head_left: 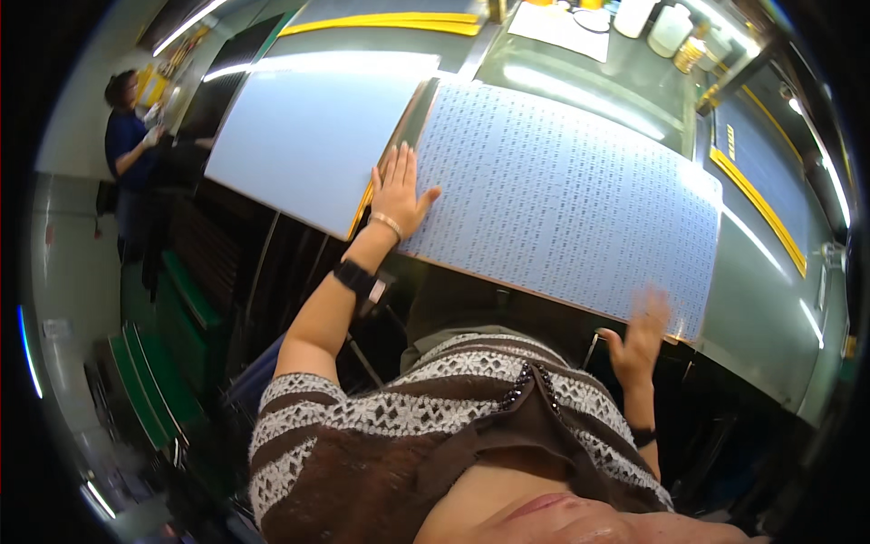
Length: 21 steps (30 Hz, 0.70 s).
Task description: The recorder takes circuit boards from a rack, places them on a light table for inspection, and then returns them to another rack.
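Partly blurred right hand (642, 334) at patterned sheet (571, 199) corner — left hand (399, 192) flat.

A plain pale-blue sheet (313, 136) lies flat on the worktable (761, 308) at 11 o'clock. Yellow strips (759, 204) run along the table surface at 3 o'clock, and a second yellow strip (390, 22) lies at 12 o'clock. White containers (669, 27) and a sheet of white paper (560, 29) stand at 1 o'clock near the table's far edge. A co-worker in a dark blue top (127, 136) stands at 10 o'clock. Green racks (149, 372) occupy the floor area at 8 o'clock.
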Motion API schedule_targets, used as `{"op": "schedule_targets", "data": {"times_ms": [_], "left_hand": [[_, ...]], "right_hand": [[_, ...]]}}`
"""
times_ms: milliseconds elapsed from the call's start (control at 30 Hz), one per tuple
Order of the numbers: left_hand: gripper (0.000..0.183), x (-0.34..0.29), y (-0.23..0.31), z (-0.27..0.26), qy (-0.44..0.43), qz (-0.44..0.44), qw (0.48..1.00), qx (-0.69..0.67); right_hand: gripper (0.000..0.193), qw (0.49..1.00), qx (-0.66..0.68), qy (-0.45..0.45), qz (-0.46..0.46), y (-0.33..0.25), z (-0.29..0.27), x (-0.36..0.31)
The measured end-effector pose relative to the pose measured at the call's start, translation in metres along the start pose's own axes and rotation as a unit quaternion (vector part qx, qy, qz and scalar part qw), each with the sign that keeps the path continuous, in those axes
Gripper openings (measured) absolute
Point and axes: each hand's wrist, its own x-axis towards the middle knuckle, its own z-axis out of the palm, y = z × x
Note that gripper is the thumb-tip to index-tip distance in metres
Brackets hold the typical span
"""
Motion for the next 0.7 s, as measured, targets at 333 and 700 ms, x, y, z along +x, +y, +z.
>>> {"op": "schedule_targets", "data": {"times_ms": [333,700], "left_hand": [[0.036,-0.133,0.015,0.018,0.147,-0.349,0.785,-0.49],[0.039,-0.115,0.006,-0.095,0.085,-0.234,0.714,-0.654]], "right_hand": [[0.079,0.999,-0.013,0.021,-0.031,-0.019,0.033,0.024],[0.039,0.975,-0.034,0.125,-0.179,0.029,-0.065,0.072]]}}
